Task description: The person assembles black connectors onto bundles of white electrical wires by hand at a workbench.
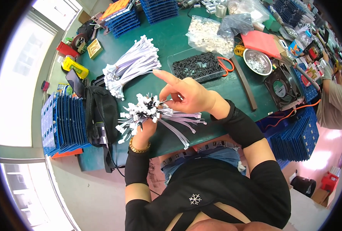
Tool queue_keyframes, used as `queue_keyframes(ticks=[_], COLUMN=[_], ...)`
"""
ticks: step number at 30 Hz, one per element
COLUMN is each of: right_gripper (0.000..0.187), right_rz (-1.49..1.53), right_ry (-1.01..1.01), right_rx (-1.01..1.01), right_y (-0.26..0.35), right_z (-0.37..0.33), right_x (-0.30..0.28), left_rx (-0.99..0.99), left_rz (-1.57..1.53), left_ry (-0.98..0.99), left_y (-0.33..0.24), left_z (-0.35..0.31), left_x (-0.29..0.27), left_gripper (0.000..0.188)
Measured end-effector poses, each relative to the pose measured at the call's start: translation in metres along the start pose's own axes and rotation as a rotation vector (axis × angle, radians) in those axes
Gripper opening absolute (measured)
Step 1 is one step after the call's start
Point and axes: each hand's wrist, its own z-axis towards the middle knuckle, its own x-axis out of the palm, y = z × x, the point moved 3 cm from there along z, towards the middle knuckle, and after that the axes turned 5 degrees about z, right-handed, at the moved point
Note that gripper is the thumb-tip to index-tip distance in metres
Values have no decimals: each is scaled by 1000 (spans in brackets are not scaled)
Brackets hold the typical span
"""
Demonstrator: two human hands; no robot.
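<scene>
On my feed, the cable bundle (178, 118) looks like smooth, plastic-coated wire ending in hard plastic connectors (137, 112). I read the tabletop (167, 35) as smooth green with a faint sheen. I see a shiny metal bowl (269, 62), a crinkled grey plastic bag (236, 25), matt black cloth sleeves (137, 167), a polished gold-toned metal bracelet (140, 149) and frayed denim shorts (221, 156); the backpack (101, 104) seems matt woven fabric.

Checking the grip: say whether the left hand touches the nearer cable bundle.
Touching: the head view shows the left hand gripping the cable bundle.
</scene>
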Motion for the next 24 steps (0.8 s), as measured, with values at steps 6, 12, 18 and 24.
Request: queue_keyframes(ticks=[6, 12, 18, 24], right_gripper=[79, 52, 36, 10], right_rz=[-177, 164, 320, 367], right_ry=[-52, 22, -52, -7], right_rx=[-113, 80, 315, 394], right_y=[-6, -13, -24, -26], right_z=[-2, -2, -5, -3], right_x=[5, -5, 5, 5], left_rx=[-127, -248, -111, -83], left_rz=[-13, -391, -254, -152], left_ry=[-30, -181, -151, -120], left_y=[7, -25, -26, -13], left_z=[4, 9, 13, 9], left_x=[-4, -3, 3, 1], left_gripper=[15, 7, 11, 7])
